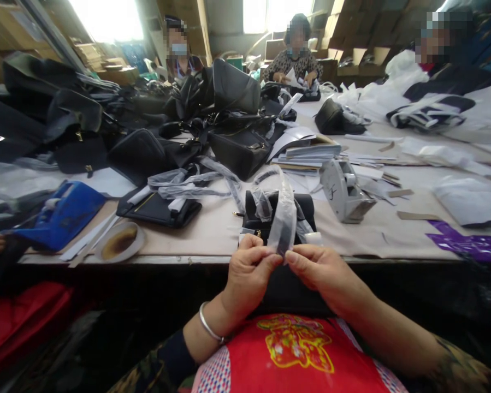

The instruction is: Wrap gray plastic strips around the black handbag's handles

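Observation:
A black handbag (305, 206) lies at the table's front edge, its lower part hanging toward my lap. Its strap (284, 215) is wrapped in clear plastic film and loops up from the bag toward me. My left hand (249, 273) pinches the near end of the wrapped strap between thumb and fingers. Right beside it, my right hand (323, 273) pinches the same strap end from the other side. The fingertips nearly meet, and whatever small piece lies between them is hidden. A silver bangle (210, 323) circles my left wrist.
Black bags (237, 144) pile up at the left and centre. A grey tape dispenser (345, 191), a stack of card sheets (306, 155), a blue dispenser (65, 213) and a tape roll (122, 242) lie nearby. Purple plastic (466, 240) hangs at the right edge. Several people sit around the table.

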`<state>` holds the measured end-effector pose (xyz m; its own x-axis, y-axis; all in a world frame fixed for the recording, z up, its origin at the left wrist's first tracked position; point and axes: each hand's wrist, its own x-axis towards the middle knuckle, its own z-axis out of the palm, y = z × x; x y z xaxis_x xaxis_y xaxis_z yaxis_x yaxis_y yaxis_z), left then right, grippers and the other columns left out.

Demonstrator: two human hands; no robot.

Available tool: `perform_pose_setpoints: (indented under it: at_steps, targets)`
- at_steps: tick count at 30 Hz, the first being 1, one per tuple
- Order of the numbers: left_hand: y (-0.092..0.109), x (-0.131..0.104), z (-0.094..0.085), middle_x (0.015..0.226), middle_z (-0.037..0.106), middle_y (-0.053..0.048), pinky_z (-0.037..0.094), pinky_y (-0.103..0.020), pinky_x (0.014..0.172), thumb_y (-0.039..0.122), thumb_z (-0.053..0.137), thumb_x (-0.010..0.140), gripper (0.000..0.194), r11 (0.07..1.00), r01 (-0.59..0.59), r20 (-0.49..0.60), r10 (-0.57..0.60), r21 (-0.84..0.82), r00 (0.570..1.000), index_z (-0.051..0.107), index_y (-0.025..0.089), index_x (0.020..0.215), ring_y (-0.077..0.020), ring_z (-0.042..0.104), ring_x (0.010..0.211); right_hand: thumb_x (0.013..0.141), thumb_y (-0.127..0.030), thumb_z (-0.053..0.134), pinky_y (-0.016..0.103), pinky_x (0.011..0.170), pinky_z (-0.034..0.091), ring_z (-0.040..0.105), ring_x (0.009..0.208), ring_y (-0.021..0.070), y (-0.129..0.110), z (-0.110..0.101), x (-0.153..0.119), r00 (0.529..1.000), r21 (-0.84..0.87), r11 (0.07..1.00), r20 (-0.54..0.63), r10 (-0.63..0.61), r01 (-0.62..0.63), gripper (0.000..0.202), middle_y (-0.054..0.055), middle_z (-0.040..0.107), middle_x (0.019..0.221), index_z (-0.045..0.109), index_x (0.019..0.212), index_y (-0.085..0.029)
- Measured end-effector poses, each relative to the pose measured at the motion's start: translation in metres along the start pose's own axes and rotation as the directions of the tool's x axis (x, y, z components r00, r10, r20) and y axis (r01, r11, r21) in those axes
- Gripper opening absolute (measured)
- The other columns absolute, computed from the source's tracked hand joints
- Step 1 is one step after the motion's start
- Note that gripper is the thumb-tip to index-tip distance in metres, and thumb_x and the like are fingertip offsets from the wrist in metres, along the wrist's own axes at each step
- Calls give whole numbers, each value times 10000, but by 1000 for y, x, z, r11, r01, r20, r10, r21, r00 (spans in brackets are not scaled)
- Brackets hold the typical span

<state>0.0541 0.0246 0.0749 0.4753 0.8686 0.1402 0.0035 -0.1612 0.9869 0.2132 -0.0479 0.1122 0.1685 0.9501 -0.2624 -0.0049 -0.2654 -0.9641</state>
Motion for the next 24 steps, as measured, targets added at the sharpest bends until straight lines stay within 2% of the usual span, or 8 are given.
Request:
perform_pose_setpoints:
  at_steps: [3, 6, 10, 12, 14, 19, 21, 24]
  targets:
    - [-5, -6, 4, 777, 457, -20, 425, -290, 707, 343, 690, 877, 154, 994, -83, 34, 81, 66, 996, 791, 240, 822, -171, 494, 785, 735, -557, 807, 218, 395, 126, 222, 417, 54, 4, 11, 1, 991, 304, 945, -6, 131, -123, 431, -97, 344, 481, 666, 717, -150]
    - [-6, -6, 2, 758, 484, -23, 406, -291, 688, 345, 680, 883, 207, 996, -55, 90, 49, 72, 995, 765, 207, 755, -161, 492, 751, 683, -496, 853, 219, 403, 155, 262, 430, 60, 5, 14, 2, 992, 299, 952, -86, 95, -66, 406, -83, 386, 484, 626, 634, -163]
    - [-3, -1, -6, 687, 482, 4, 332, -258, 596, 395, 730, 825, 238, 925, 310, 325, -230, -218, 917, 730, 157, 812, -114, 429, 637, 814, -416, 738, 252, 502, 351, 478, 550, 138, 5, 8, 0, 987, -84, 989, -94, -131, 123, 270, -18, 568, 585, 698, 691, -179]
    - [-3, 2, -7, 635, 410, 40, 235, -231, 520, 432, 768, 773, 309, 754, 524, 437, -347, -396, 830, 684, 136, 805, -72, 324, 551, 868, -371, 679, 270, 548, 385, 516, 587, 159, 10, 5, 0, 955, -352, 904, -77, -286, 242, 292, -5, 593, 614, 656, 639, -190]
    - [-4, 4, -4, 603, 350, 67, 154, -226, 488, 467, 799, 733, 377, 649, 598, 453, -403, -471, 795, 635, 127, 753, -49, 242, 510, 908, -319, 622, 276, 545, 382, 510, 563, 156, 18, 5, 1, 900, -583, 739, -31, -434, 337, 334, -2, 560, 593, 582, 599, -199]
    - [-4, 3, 13, 565, 390, 66, 157, -233, 477, 498, 835, 677, 421, 683, 522, 261, -456, -510, 851, 617, 142, 733, -50, 264, 483, 981, -162, 401, 314, 621, 480, 616, 657, 213, 35, 12, 5, 754, -806, 352, 166, -636, 475, 341, 103, 653, 726, 672, 773, -161]
    - [-1, 4, 12, 558, 395, 61, 174, -239, 487, 496, 843, 661, 415, 705, 493, 219, -448, -510, 867, 617, 148, 687, -57, 275, 490, 987, -165, 389, 338, 630, 527, 655, 675, 241, 34, 13, 5, 720, -778, 344, 192, -666, 526, 365, 124, 682, 741, 707, 807, -158]
    - [6, 7, -1, 630, 525, 0, 334, -266, 562, 529, 845, 648, 395, 830, 394, 167, -356, -396, 919, 691, 166, 664, -120, 467, 590, 949, -280, 526, 361, 695, 611, 733, 796, 278, 27, 8, 8, 733, -541, 539, 240, -636, 645, 229, 97, 755, 899, 749, 989, -246]
